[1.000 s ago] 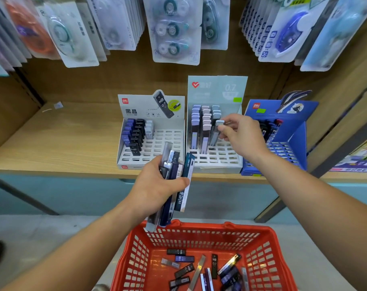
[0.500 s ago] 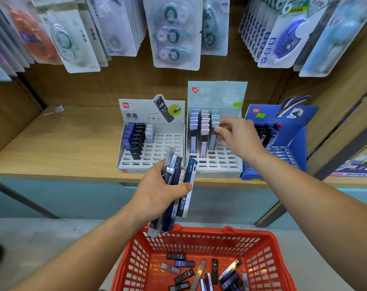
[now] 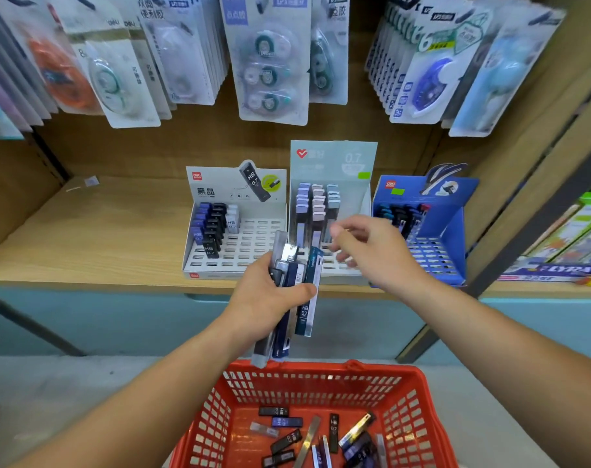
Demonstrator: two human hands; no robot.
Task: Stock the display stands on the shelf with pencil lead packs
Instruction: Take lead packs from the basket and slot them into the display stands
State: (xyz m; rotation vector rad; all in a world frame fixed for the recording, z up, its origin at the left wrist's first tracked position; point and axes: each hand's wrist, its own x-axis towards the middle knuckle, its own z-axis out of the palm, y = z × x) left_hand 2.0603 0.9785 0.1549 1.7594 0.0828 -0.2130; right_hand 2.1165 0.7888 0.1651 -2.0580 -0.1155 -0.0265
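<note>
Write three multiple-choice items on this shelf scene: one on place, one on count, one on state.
1. The blue display stand stands: A) leftmost B) in the middle C) rightmost.
2. Display stands on the wooden shelf: A) two B) three C) five.
3. The left hand: A) hangs empty B) holds a bundle of pencil lead packs C) presses flat on the shelf.

Answers:
1. C: it sits right of the white stand and the pale middle stand.
2. B: three stand side by side.
3. B: its fingers and thumb curl round the packs.
</note>
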